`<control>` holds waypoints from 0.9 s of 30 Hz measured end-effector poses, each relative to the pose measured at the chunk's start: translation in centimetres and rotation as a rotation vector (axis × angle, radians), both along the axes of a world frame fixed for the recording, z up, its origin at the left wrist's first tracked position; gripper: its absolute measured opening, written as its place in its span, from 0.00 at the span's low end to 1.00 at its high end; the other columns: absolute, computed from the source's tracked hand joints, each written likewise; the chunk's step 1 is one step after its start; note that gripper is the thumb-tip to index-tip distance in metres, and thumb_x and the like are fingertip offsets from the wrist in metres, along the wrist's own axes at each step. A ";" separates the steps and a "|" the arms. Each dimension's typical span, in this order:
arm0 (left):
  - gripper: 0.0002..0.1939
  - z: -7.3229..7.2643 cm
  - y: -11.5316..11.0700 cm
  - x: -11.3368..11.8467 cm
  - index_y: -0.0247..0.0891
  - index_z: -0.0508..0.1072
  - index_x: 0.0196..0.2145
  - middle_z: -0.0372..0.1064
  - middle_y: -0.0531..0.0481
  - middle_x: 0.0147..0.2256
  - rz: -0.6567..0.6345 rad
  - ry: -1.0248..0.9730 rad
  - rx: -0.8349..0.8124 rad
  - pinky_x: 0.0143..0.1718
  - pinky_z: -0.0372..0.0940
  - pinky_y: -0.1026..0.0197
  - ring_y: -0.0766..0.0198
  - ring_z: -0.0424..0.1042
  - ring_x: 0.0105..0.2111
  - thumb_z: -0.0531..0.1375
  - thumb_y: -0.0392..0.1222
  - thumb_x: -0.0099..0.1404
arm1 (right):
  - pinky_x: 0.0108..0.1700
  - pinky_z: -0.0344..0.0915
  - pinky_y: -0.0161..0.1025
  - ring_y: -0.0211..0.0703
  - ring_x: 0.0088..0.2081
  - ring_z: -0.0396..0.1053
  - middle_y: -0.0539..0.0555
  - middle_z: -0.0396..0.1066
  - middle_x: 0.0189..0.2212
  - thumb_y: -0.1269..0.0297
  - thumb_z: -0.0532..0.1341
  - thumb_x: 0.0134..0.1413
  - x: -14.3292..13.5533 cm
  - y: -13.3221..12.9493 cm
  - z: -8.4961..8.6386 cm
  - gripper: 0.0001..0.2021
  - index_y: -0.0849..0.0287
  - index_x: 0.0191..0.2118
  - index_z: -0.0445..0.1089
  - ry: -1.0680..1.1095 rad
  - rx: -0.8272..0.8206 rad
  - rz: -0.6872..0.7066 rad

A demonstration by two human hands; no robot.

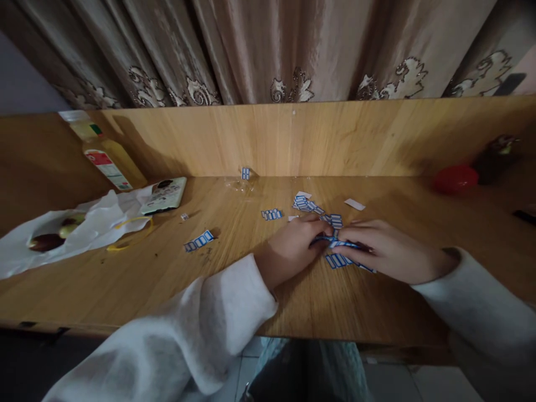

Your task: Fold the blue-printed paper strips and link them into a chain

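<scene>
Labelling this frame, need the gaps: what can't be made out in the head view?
All head view:
1. Held strip: partly hidden by the left hand and right hand.
2. Lower strips: partly covered by the right hand.
3. Bottle: label text too small and blurred.
4. Dark thing at right: cut off by the picture edge, too dim to identify.

The left hand (293, 244) and right hand (385, 251) pinch a blue-and-white strip (336, 242) — similar pieces (273, 214) nearby.
</scene>
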State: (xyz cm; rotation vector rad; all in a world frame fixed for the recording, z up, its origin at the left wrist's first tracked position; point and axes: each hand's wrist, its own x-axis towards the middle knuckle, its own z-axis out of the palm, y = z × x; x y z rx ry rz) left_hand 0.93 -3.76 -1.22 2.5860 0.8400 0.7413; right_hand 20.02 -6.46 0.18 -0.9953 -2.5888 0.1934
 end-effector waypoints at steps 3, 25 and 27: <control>0.05 0.1 0.0 0.1 0.34 0.70 0.34 0.69 0.47 0.34 0.004 -0.017 -0.014 0.40 0.63 0.59 0.64 0.68 0.35 0.57 0.31 0.58 | 0.35 0.62 0.39 0.42 0.33 0.68 0.53 0.71 0.31 0.62 0.54 0.58 -0.6 0.2 -0.4 0.08 0.57 0.34 0.68 -0.099 0.106 -0.064; 0.08 0.0 -0.4 0.3 0.34 0.69 0.38 0.69 0.45 0.38 0.040 0.089 0.076 0.43 0.63 0.56 0.60 0.68 0.39 0.51 0.36 0.64 | 0.37 0.63 0.41 0.46 0.36 0.67 0.54 0.69 0.31 0.63 0.59 0.53 -0.4 0.5 -1.0 0.04 0.57 0.32 0.65 -0.006 0.164 -0.179; 0.10 -0.2 -0.5 0.4 0.34 0.69 0.40 0.69 0.43 0.40 0.036 0.087 0.078 0.45 0.63 0.55 0.60 0.69 0.41 0.51 0.36 0.65 | 0.36 0.64 0.42 0.46 0.36 0.68 0.54 0.69 0.33 0.64 0.60 0.51 -0.3 0.2 -1.0 0.08 0.57 0.38 0.64 0.087 0.179 -0.196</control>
